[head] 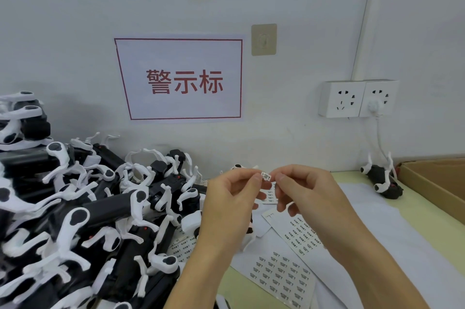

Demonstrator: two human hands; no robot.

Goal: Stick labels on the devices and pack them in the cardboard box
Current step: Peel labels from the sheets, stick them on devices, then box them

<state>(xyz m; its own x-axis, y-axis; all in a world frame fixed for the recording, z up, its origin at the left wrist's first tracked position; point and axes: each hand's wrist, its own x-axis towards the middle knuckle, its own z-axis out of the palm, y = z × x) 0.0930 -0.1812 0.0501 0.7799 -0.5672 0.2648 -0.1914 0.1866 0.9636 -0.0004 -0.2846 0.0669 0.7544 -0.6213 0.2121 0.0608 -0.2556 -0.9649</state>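
Both hands are raised above the table (412, 210), and between them they pinch one small label (266, 176): the left hand (230, 204) grips its left end with thumb and forefinger, the right hand (309, 193) its right end. The label hangs in the air, clear of every device. Left of the hands a tangled heap of black-and-white devices (83, 215) covers the table, too many to count. Under and beside the hands lie three label sheets (281, 274), partly hidden by the wrists. Right of the hands one lone device (381, 179) lies near the cardboard box (435, 182). Behind the hands, the wall carries a red-framed sign (180, 79), two sockets (358, 98) and one plugged-in cord (378, 132).
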